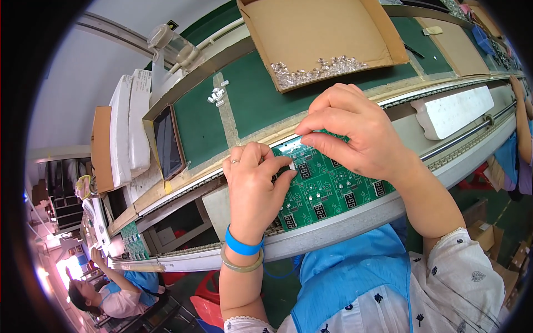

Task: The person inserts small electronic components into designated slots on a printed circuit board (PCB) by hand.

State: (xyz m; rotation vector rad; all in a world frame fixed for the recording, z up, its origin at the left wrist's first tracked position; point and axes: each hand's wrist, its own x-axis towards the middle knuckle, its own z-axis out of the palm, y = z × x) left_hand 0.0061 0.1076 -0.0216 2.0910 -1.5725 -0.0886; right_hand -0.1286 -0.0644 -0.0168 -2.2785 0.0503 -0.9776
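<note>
Right hand (355,133) over white-marked circuit board (331,182)

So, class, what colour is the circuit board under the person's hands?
The circuit board is green; it shows best in the head view.

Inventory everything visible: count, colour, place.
Circuit boards: at least two, green, under hands, lower left
Digit displays: several, black, on nearer board
Cardboard box: one, brown, top centre
Clear parts: many, transparent, in box
Small pieces: several, white, on green mat
Touchscreen device: one, dark, left
Foam block: one, white, right
Jug: one, clear, upper left
Co-workers: two, blue clothing, picture sides
Left hand: one, bare, board's left
Right hand: one, bare, board's far edge
</note>
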